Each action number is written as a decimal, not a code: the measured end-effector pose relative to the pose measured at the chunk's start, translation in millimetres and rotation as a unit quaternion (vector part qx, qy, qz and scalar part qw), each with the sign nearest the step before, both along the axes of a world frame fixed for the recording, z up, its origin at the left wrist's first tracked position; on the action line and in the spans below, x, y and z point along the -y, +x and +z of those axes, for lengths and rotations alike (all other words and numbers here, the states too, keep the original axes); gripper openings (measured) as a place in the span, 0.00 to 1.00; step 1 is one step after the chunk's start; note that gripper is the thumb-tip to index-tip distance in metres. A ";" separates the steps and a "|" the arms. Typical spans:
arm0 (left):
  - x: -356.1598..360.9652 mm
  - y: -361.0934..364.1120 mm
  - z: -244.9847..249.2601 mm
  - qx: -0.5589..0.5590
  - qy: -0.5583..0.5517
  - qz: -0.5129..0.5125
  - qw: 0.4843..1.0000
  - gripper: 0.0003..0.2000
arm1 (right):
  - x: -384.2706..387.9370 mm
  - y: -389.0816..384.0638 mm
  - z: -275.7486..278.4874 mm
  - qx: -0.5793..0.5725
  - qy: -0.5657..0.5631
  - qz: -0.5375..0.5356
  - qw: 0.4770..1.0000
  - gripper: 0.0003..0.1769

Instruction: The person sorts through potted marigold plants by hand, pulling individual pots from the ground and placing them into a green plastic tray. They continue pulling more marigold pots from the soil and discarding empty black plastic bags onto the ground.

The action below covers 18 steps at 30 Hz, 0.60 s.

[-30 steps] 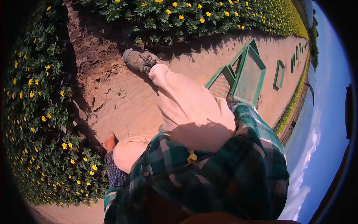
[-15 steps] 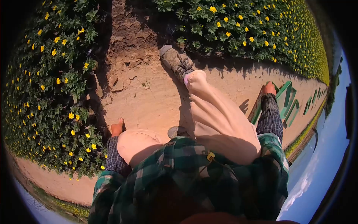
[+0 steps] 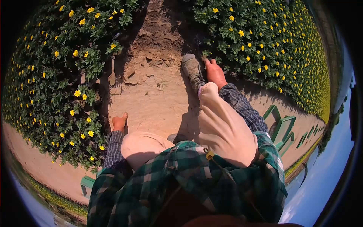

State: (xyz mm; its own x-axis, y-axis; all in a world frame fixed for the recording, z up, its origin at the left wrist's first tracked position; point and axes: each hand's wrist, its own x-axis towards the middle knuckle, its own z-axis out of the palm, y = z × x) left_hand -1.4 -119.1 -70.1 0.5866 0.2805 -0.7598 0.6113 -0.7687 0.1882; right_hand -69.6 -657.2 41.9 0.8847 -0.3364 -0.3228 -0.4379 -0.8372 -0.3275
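Note:
My right hand (image 3: 215,73) reaches forward beside my worn brown shoe (image 3: 193,72), at the shaded edge of a row of leafy plants (image 3: 245,41) with yellow flowers. Its fingers are apart, and I see nothing held in them. Low on the left, my left hand (image 3: 119,123) hangs over the pale dirt path (image 3: 147,106), near another bed of yellow-flowered plants (image 3: 60,94). Its thumb stands out from the hand, and the other fingers are mostly out of sight. No object shows in it.
Green open-framed crates (image 3: 283,128) stand on the path at the right, with more green pieces (image 3: 308,134) farther along. A green crate corner (image 3: 87,182) shows at lower left. Cracked soil clods (image 3: 155,41) lie between the flower beds.
My right hand has left the green crate at the right and swung forward and left to beside my shoe. My left hand has barely moved. The view has shifted slightly.

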 end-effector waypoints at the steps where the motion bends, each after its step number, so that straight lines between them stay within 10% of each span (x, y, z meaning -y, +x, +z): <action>1: -3.2 -1.2 -4.4 -0.003 -0.004 -0.014 1.000 0.33 | 2.3 1.9 -8.3 -0.026 -0.013 -0.011 1.000 0.20; 13: 49.5 19.3 55.2 -0.105 0.110 -0.033 0.988 0.40 | 1.9 58.9 52.3 0.014 0.035 0.043 0.998 0.06; 18: 54.8 21.3 58.8 -0.131 0.139 -0.031 0.981 0.46 | -59.3 131.9 97.0 0.030 0.107 0.282 0.953 0.07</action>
State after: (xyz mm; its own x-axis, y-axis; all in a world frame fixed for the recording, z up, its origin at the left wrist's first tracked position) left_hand 19.9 -173.9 -11.3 0.4033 0.4675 -0.7866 0.5606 -0.8057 -0.1914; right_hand 62.3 -597.9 138.9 0.9242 0.2668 -0.2732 0.0881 -0.8450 -0.5274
